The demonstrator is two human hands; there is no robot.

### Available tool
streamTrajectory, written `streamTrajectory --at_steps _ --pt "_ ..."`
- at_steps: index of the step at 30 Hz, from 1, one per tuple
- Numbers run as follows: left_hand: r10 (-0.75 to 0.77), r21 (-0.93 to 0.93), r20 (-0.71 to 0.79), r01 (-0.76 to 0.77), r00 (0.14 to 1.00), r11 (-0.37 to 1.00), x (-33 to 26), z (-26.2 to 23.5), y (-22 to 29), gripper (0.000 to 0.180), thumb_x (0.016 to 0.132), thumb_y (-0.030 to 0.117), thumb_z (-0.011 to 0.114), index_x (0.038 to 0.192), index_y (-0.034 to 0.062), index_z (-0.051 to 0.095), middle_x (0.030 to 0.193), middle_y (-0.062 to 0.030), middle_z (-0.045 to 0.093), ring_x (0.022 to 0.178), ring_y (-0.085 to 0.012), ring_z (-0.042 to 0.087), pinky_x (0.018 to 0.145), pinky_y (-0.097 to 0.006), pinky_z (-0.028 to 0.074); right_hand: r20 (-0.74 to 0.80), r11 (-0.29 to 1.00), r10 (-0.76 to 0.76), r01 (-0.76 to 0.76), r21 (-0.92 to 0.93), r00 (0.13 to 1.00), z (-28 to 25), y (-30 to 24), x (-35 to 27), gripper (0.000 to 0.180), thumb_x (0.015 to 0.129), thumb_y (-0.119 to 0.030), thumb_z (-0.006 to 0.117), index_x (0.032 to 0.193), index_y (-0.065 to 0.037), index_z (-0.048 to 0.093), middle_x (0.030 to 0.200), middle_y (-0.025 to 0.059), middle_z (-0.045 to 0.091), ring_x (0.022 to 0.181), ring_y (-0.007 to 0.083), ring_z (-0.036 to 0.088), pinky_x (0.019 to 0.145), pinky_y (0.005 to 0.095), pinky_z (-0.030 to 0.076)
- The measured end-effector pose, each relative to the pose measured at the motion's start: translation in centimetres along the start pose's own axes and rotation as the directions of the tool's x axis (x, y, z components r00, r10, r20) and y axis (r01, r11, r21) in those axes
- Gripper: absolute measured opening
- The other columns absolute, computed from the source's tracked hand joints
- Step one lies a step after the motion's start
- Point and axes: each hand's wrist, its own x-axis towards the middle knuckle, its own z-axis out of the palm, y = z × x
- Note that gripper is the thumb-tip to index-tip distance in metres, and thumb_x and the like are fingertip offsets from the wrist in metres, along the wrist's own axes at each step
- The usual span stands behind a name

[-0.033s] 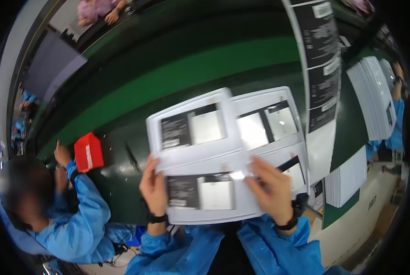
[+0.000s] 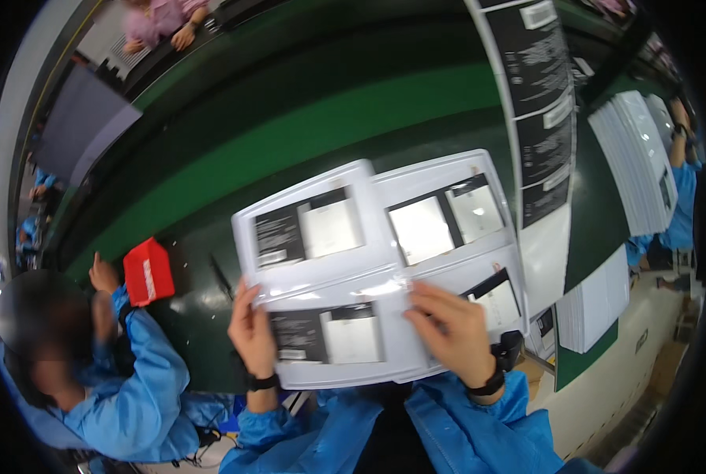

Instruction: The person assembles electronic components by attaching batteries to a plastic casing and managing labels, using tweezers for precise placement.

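A white plastic tray (image 2: 321,278) lies tilted in front of me, overlapping a second white tray (image 2: 448,267) on its right. Each has two recesses. In the near tray's recesses sit flat black printed pieces (image 2: 279,241), with white rectangular pieces (image 2: 333,227) beside them. Similar black and white pieces fill the right tray. My left hand (image 2: 252,336) is closed on the near tray's left edge, the thumb on top. At its right edge, my right hand (image 2: 452,320) pinches the rim between thumb and fingers. What the fingers underneath touch is hidden.
A long printed black and white label strip (image 2: 538,134) hangs on the right. Beyond stand stacked white trays (image 2: 636,162), with another white stack (image 2: 594,308) lower down. At left, a red box (image 2: 149,271) lies near a co-worker's sleeve (image 2: 144,359) on the dark green table (image 2: 195,332).
The near tray and both my hands have moved slightly left, away from the right tray. My right hand's fingers have drawn closer to the near tray's rim. The whole view has shifted a little.
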Motion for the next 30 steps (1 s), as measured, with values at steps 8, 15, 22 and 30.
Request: streamTrajectory --at_steps 8,15,22,30 --pt "0.097 0.481 -0.246 0.035 0.964 0.876 0.2 -9.2 -2.7 0.043 0.089 -0.009 0.052 0.131 -0.0033 0.061 0.15 -0.0221 0.053 0.142 -0.0347 0.047 0.121 -0.042 0.03 -0.491 0.848 -0.457 0.196 -0.492 0.742 -10.8 0.3 4.4 0.024 0.089 0.006 0.065 0.112 0.004 0.068 0.129 0.0256 0.067 0.115 0.0376 0.068 0.099 0.0393 0.052" --pt "0.301 -0.124 0.533 -0.28 0.791 0.952 7.5 12.4 12.3 0.085 0.083 0.009 0.078 0.157 0.0023 0.036 0.16 -0.0214 0.041 0.149 -0.0333 0.039 0.118 -0.047 0.037 -0.318 0.971 -0.056 0.126 0.202 0.946 -14.8 1.7 9.7 0.027 0.092 -0.005 0.075 0.117 0.003 0.067 0.116 0.0132 0.075 0.096 0.0148 0.073 0.082 0.0259 0.056" --pt "0.25 -0.559 0.74 0.364 0.625 0.745 8.6 23.0 16.3 0.031 0.101 0.011 0.066 0.13 0.001 0.063 0.121 -0.0075 0.07 0.109 -0.0156 0.065 0.095 -0.031 0.052 -0.4 0.967 -0.253 0.242 -0.079 0.881 -13.7 -1.2 6.6 0.012 0.087 -0.002 0.079 0.098 0.0 0.076 0.09 0.0105 0.078 0.078 0.0177 0.076 0.068 0.027 0.059" --pt "0.204 -0.566 0.773 0.506 0.601 0.651 7.5 22.4 17.0 0.038 0.101 0.012 0.062 0.137 0.0017 0.056 0.127 -0.0094 0.066 0.117 -0.0194 0.064 0.101 -0.035 0.051 -0.341 0.9 -0.431 0.373 -0.226 0.835 -15.0 -2.2 5.9 0.014 0.081 -0.002 0.081 0.094 0.0 0.077 0.093 0.0119 0.077 0.078 0.0242 0.075 0.067 0.0303 0.059"
